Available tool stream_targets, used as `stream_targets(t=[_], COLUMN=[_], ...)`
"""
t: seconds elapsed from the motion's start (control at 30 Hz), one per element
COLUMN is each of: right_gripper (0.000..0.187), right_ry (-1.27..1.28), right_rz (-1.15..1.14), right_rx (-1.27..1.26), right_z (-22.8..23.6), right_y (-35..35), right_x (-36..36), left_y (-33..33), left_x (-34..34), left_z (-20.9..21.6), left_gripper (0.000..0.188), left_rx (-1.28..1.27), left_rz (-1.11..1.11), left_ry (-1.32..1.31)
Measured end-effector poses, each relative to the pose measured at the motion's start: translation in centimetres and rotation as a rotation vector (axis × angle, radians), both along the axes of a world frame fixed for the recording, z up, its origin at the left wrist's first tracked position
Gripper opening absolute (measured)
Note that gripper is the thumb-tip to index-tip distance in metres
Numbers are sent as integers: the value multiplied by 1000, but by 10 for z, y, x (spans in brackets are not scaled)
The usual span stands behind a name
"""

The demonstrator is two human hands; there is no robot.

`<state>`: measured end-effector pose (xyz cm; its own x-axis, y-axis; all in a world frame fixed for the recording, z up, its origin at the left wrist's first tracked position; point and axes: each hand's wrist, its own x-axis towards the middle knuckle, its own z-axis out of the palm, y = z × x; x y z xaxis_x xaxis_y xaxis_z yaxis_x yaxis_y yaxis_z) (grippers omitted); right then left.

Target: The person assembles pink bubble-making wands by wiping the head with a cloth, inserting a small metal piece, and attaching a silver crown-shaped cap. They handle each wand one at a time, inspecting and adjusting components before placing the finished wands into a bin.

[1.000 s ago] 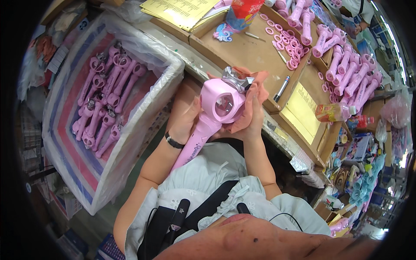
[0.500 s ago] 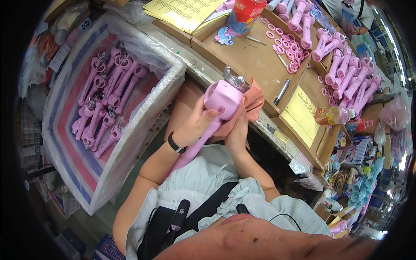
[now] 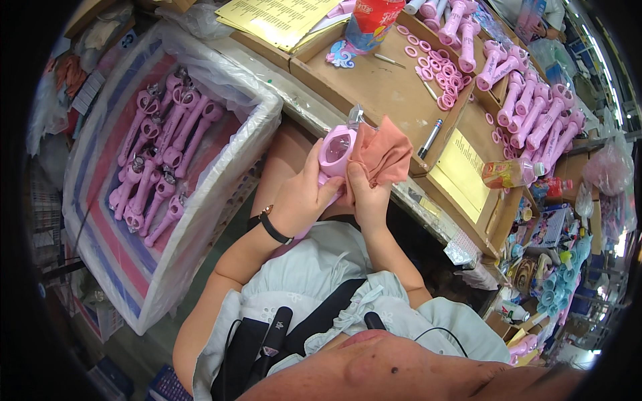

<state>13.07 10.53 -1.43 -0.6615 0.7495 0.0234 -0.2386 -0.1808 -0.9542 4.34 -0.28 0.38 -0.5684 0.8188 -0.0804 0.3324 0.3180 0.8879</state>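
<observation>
A pink toy wand (image 3: 332,152), with a round clear window in its head and a clear crown on top, is held over my lap. My left hand (image 3: 302,195) is wrapped round it just below the head; the lower handle runs under my wrist. My right hand (image 3: 370,200) grips a folded orange cloth (image 3: 382,155), which lies against the right side of the head and hides part of it and of the crown's base. My right thumb lies on top of the cloth.
At the left, a plastic-lined striped bin (image 3: 150,284) holds several finished-looking pink wands (image 3: 164,127). On the bench stand cardboard trays (image 3: 374,87) with pink rings (image 3: 441,77), pink wand handles (image 3: 545,117), a marker (image 3: 430,138), yellow sheets (image 3: 461,175) and a drink bottle (image 3: 511,174).
The wand has turned in my left hand, so its round window now faces up. My right hand has brought the cloth up along the side of the head.
</observation>
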Motion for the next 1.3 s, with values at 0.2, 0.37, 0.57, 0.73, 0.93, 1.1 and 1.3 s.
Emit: stream_targets(t=[0.2, 0.37, 0.57, 0.73, 0.93, 1.1, 1.3], right_gripper=[39, 40, 37, 33, 35, 34, 24], right_ry=[51, 47, 11, -68, -29, -339, -602], right_rz=[-6, 106, 38, 294, 7, -206, -653], right_rx=[-81, -42, -88, 15, 150, 300, 1485], right_z=[1, -9, -14, -10, -9, -2, 18], right_y=[13, 17, 20, 25, 40, 88, 136], right_x=[1, 3, 4, 5, -9, -11, -7], left_y=[5, 14, 11, 10, 3, 2, 3], left_x=[-9, -19, -14, -18, -22, -21, -31], left_z=[-19, -51, -61, -63, -60, -55, -55], left_gripper=[67, 75, 79, 77, 74, 82, 85], left_rx=[383, 582, 547, 531, 382, 517, 491], left_rz=[19, -216, -285, -330, -213, -189, -209], left_ry=[-119, -1291, -1637, -1582, -1247, -1457, -1658])
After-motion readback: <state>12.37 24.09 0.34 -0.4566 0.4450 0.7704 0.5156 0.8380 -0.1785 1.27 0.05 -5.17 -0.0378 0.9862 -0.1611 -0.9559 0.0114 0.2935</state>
